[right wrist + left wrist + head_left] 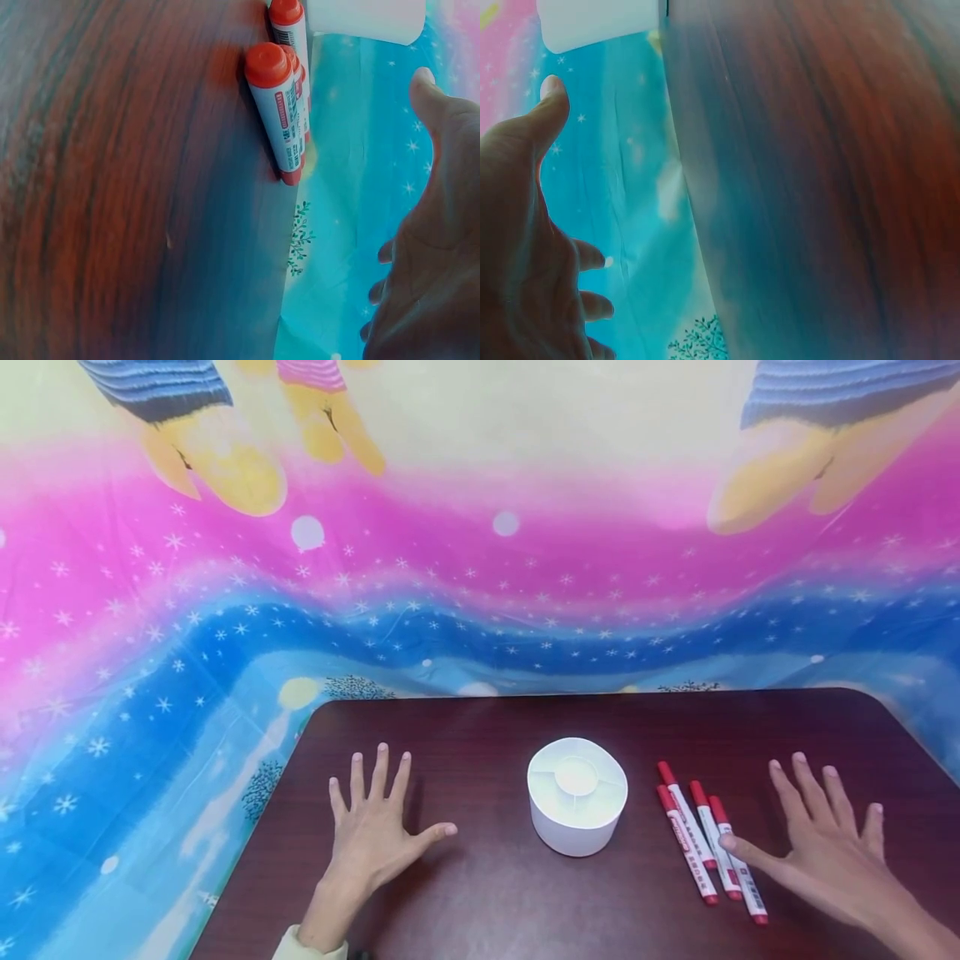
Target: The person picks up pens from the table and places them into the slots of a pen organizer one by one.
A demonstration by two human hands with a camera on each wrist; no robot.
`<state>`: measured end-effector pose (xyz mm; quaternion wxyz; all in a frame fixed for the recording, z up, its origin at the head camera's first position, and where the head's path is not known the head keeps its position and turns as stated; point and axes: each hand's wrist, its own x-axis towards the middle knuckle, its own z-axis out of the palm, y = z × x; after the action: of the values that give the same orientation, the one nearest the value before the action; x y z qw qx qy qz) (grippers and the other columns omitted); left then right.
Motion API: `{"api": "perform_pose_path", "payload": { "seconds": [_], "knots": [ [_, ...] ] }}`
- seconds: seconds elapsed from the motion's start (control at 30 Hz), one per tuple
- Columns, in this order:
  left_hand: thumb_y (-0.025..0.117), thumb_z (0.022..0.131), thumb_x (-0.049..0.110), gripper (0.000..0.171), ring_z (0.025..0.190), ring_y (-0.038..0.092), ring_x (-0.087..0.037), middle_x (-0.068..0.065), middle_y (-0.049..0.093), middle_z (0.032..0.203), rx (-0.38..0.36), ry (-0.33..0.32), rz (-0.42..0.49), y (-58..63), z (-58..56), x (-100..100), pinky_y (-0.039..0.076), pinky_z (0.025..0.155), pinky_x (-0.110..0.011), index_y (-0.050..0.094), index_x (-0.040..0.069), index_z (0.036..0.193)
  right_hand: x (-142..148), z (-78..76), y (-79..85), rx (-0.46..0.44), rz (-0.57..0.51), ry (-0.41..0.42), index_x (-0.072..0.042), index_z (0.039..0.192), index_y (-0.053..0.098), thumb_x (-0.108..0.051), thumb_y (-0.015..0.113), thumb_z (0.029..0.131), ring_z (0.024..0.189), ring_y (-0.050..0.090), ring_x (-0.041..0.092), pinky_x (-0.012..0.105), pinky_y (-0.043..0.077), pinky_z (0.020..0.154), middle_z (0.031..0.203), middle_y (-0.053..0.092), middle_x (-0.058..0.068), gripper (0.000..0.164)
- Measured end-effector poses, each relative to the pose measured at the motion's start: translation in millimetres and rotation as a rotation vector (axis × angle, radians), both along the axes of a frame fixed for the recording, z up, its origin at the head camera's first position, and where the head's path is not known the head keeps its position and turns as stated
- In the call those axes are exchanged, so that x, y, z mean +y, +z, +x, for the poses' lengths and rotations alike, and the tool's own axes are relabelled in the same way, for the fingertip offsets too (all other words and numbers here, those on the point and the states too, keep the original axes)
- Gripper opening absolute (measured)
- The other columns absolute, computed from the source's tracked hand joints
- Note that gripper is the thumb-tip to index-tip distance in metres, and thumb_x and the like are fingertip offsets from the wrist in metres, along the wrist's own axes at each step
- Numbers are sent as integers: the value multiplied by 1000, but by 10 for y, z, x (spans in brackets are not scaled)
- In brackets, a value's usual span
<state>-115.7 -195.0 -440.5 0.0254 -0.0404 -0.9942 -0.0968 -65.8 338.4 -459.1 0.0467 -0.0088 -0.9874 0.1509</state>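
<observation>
Two hands spread wide, with loose markers lying close to the right thumb.
The likeliest mishap is a rolling marker: the four red-capped markers (716, 843) lie side by side on the dark table (465, 902), right of the round white container (577, 835), and a careless sweep of the right hand (828, 852) could scatter them; a bump could also shift the divided container. The left hand (375, 839) is well apart from the markers; both hands have straight, fanned fingers, gripping nothing. Counted: two hands, one container, four markers, one table, one patterned cloth (450, 568) behind.
</observation>
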Motion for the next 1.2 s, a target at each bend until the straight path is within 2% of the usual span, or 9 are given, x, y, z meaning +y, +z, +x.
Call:
{"api": "perform_pose_path", "payload": {
  "seconds": [0.2, 0.37, 0.67, 0.77, 1.1, 1.2],
  "knots": [
    [65, 78, 91, 124, 167, -3, -49, -14, 11, 182, -7, -16, 7, 9, -26, 117, 0, 127, -80, 23, 23, 173, -16, -5, -26, -2, -4, 7, -10, 172, -7, -71, 69, 92, 159, -30, 51, 80, -31, 112, 176, -22, 24, 126],
    [66, 77, 91, 124, 167, 0, -48, -14, 13, 182, -9, -31, 16, 8, -44, 211, 2, 129, -79, 25, 23, 173, -54, 12, -41, 17, -30, 25, -10, 173, -4, -68, 72, 91, 161, -24, 52, 81, -26, 116, 177, -14, 27, 126],
    [69, 76, 90, 124, 168, 4, -45, -13, 15, 182, 10, -82, 41, 23, -50, 353, 4, 130, -77, 29, 22, 172, -108, 15, -16, 43, -79, 81, -5, 172, 0, -60, 77, 91, 163, -14, 55, 76, -25, 121, 177, -7, 31, 124],
    [69, 76, 90, 124, 168, 4, -44, -12, 15, 182, 8, -97, 49, 26, -52, 395, 5, 130, -76, 29, 22, 172, -119, 8, -25, 38, -83, 87, -3, 172, 1, -60, 77, 91, 162, -14, 55, 74, -26, 121, 177, -6, 32, 125],
    [67, 75, 92, 125, 169, 6, -42, -11, 16, 182, 8, -128, 50, 49, -53, 523, 7, 132, -73, 27, 24, 172, -112, -11, -79, 33, -105, 105, 0, 171, 3, -58, 80, 89, 162, -12, 56, 75, -21, 124, 176, -3, 34, 126],
    [67, 75, 92, 125, 169, 6, -41, -10, 16, 182, 15, -138, 54, 60, -61, 556, 8, 132, -73, 27, 24, 172, -110, -19, -82, 17, -108, 97, 0, 171, 1, -59, 79, 90, 162, -11, 56, 78, -16, 125, 176, -5, 33, 127]
  ]
}}
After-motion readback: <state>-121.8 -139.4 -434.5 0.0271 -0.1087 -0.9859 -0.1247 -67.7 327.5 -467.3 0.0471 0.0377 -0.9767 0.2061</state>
